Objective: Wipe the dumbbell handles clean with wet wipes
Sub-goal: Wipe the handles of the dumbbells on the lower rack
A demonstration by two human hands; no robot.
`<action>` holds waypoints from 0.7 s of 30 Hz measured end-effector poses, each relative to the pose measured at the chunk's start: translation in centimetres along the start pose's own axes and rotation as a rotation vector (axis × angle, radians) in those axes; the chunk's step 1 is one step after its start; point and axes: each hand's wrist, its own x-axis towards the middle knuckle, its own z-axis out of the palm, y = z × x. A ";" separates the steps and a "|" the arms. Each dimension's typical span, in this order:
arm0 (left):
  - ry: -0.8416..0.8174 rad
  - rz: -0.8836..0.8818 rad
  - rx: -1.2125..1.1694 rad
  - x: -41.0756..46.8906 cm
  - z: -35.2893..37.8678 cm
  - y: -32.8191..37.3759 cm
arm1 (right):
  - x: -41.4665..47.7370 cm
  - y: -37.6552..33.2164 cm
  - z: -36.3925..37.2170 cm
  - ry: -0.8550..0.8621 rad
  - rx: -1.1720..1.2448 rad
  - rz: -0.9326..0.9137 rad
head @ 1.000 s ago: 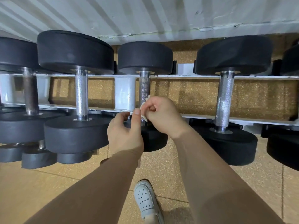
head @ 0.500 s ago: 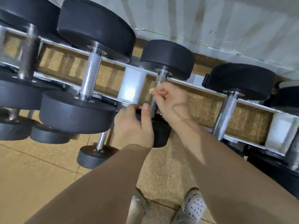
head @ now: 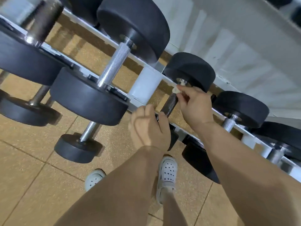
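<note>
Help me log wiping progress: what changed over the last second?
The right hand slid the wipe up the handle, from low on it to just under the far head. The left hand kept gripping the near head, which stayed on the rack.

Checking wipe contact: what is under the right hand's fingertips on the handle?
A crumpled white wipe, pinched at the top of the handle by the right hand. The hand hides the rest.

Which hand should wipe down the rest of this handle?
Right. The right hand pinches the wipe against the top end of the handle; the left hand holds the lower end and has no wipe.
</note>
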 end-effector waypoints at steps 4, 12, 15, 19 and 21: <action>0.054 0.013 -0.113 0.0 0.6 -0.7 | -0.6 -1.4 0.8 -0.106 -0.077 -0.211; -0.105 0.037 -0.189 -0.6 -0.5 -1.8 | 1.3 -1.6 -0.8 -0.132 -0.167 -0.128; -0.202 0.063 -0.243 -0.9 -1.7 -2.9 | 0.4 -1.6 -0.3 -0.105 -0.148 -0.117; -0.263 0.066 -0.303 -1.0 -2.1 -4.5 | -2.8 -1.9 0.0 -0.295 -0.097 -0.335; -0.254 0.032 -0.358 -1.0 -2.2 -5.2 | -2.6 -1.9 -0.2 -0.357 -0.123 -0.392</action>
